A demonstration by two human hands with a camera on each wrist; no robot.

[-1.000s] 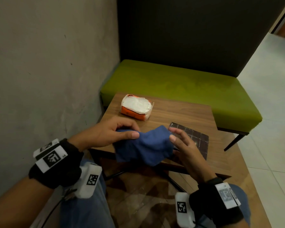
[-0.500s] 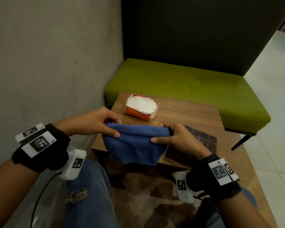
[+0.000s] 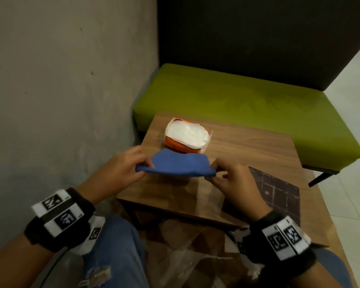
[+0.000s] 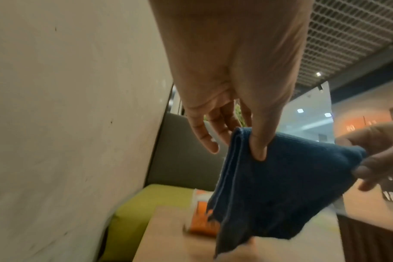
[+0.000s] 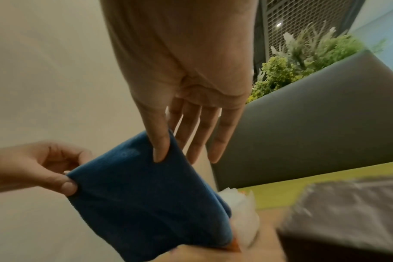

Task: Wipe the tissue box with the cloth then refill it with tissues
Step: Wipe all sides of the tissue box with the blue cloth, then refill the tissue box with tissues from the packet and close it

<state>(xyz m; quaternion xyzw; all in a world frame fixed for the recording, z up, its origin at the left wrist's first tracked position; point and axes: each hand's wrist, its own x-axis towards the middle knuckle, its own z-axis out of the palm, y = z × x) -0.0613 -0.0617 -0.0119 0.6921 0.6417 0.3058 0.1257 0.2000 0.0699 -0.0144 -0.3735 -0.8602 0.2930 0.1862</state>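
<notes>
Left of centre in the head view: left hand [image 3: 121,169] pinching one end of the folded blue cloth [image 3: 181,166], thumb and forefinger closed on the fabric, other fingers loose. Same grip plain in the left wrist view, thumb pressed into the cloth [image 4: 269,186], which hangs in folded layers.

Centre: cloth stretched between both hands, held up off the wooden counter [image 3: 247,146], just in front of the tissue pack [image 3: 187,136]. Pack lying on the counter toward its upper left part, orange wrapper open on top, white tissues showing.

Right of centre: right hand [image 3: 235,183] pinching the other end of the cloth, grip closed on it, remaining fingers straight in the right wrist view [image 5: 191,99].

Lower right: dark gridded tissue box [image 3: 279,192] lying flat on the counter, touched by neither hand nor cloth.

Judged from this: cloth being folded ready for use, wiping not yet begun, refill not yet begun. Whole of both steps apparently left.
</notes>
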